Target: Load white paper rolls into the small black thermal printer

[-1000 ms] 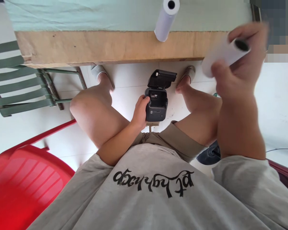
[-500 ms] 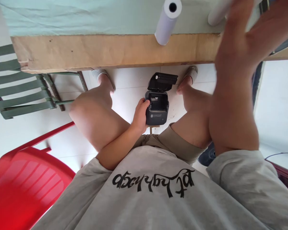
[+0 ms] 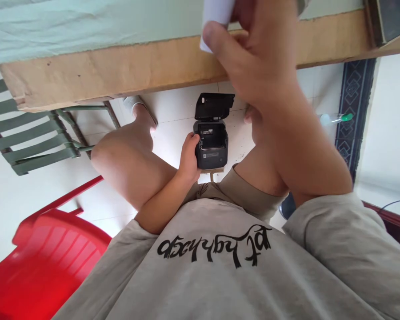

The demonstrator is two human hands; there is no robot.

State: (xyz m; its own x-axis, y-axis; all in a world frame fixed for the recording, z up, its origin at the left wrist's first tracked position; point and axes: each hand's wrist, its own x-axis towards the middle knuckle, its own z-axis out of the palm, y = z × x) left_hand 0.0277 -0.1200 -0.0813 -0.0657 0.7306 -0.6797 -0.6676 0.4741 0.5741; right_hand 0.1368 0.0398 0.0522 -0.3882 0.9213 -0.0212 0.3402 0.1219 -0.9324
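Observation:
My left hand [image 3: 189,155] is closed around the left side of a small black printer [image 3: 213,158] between my thighs. The printer's lid [image 3: 214,106] stands open, and its hollow compartment shows a small white label inside. At the table's front edge, my right hand [image 3: 250,53] has its thumb across a white paper roll [image 3: 216,18], with the other fingers curled on the roll's far side. The roll's upper end is cut off by the top of the picture, and those fingers are partly hidden and blurred.
The wooden table edge [image 3: 120,73] and its pale green cloth [image 3: 86,26] run across the top. A red plastic chair [image 3: 66,249] stands at lower left, a green slatted chair [image 3: 30,133] at left. A clear bottle with a green cap [image 3: 346,117] is on the floor at right.
My right hand has come left and down from the upper right and closed on the paper roll. The view has shifted slightly. My left hand keeps hold of the open printer.

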